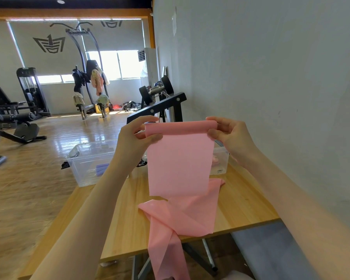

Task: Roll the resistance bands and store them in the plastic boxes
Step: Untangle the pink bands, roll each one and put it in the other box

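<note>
Holding the top end of a wide, flat pink resistance band (180, 164) above a light wooden tabletop (242, 203), both hands work at chest height in the head view. The left hand (138, 136) pinches the left corner of the band's upper edge between thumb and curled fingers. The right hand (227, 134) pinches the right corner in the same manner, fingers curled round the material. Between the two hands, the upper edge is turned over into a short first roll lying horizontally.

Below the roll, the band hangs as a flat sheet down to the tabletop. It then lies crumpled and folded on the wood, crosses the near table edge and drops out of view at the bottom of the frame.

Beyond the hands, two clear plastic storage boxes stand on the far part of the table. The left clear box (85, 164) contains a rolled blue band (101, 169) at its bottom. The right clear box (220, 160) is mostly hidden behind the hanging band; a pink item shows inside it, and a small label sits on its near wall.

A grey padded bench (271, 251) stands just beside the table at lower right. A grey wall (271, 67) runs along the right side. Gym machines (28, 93) stand on the wooden floor (28, 178) at left.
</note>
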